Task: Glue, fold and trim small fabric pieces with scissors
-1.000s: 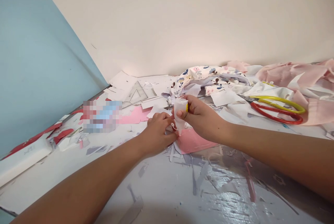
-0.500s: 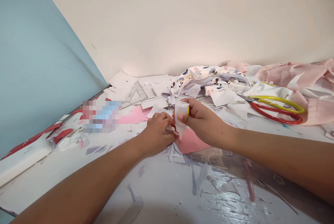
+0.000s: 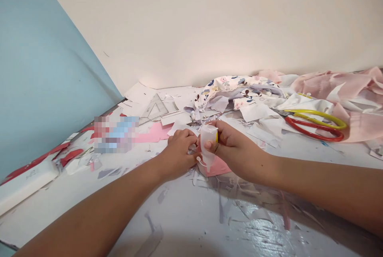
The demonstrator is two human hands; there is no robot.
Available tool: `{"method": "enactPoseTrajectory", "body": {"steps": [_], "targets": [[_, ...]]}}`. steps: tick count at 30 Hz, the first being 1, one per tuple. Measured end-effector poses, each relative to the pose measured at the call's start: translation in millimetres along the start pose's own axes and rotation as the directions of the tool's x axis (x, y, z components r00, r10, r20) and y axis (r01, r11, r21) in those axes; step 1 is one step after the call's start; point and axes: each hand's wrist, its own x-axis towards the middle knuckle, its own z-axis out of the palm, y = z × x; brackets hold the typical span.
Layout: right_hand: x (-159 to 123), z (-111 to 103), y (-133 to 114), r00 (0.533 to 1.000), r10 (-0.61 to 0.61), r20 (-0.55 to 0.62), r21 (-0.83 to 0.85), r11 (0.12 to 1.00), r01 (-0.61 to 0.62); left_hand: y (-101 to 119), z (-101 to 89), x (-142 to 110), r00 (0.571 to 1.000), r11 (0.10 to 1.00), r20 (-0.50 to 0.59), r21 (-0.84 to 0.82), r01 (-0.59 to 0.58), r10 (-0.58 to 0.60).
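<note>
My right hand (image 3: 233,147) is closed around a small white glue bottle (image 3: 206,145), tipped nozzle down, with a bit of yellow label showing. Its cap dangles on a strap beside the nozzle. Under the tip lies a small pink piece of paper (image 3: 220,168), partly covered by both hands. My left hand (image 3: 181,153) has its fingers curled and pressed at the left edge of that paper; the fingertips are partly hidden by the bottle.
Scissors (image 3: 317,123) with red and yellow handles lie at the right by pink cloth (image 3: 338,85). Floral fabric (image 3: 227,87) sits behind the hands. A clear set square (image 3: 155,107), pink paper (image 3: 152,132), and a white box (image 3: 28,185) are left, with paper scraps scattered about.
The right hand and glue bottle have shifted slightly down and toward me, the nozzle moving along the pink paper. The left hand stays nearly in place.
</note>
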Motion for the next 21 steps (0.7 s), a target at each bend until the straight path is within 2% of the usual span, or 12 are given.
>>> {"method": "enactPoseTrajectory", "body": {"steps": [8,13,17,21], "targets": [[-5.2,-16.2,3.4,0.994,-0.045,-0.098,-0.167,0.986,0.028,-0.7,-1.8,-1.1,1.0,1.0,0.015,-0.023,0.016,-0.016],[-11.7,-28.6,5.9,0.992,-0.063,-0.111,-0.232,0.972,0.035,-2.2,-1.9,-1.0,1.0,1.0,0.018,-0.006,0.015,-0.015],[-14.9,-33.9,6.3,0.991,-0.061,-0.123,-0.22,0.975,0.033,-1.9,-1.4,-0.8,1.0,1.0,0.023,0.001,0.02,-0.02],[-13.2,-38.0,9.9,0.986,-0.063,-0.153,-0.124,0.991,0.044,-1.3,-0.5,-0.5,0.999,1.0,0.026,-0.002,0.031,-0.031]]}}
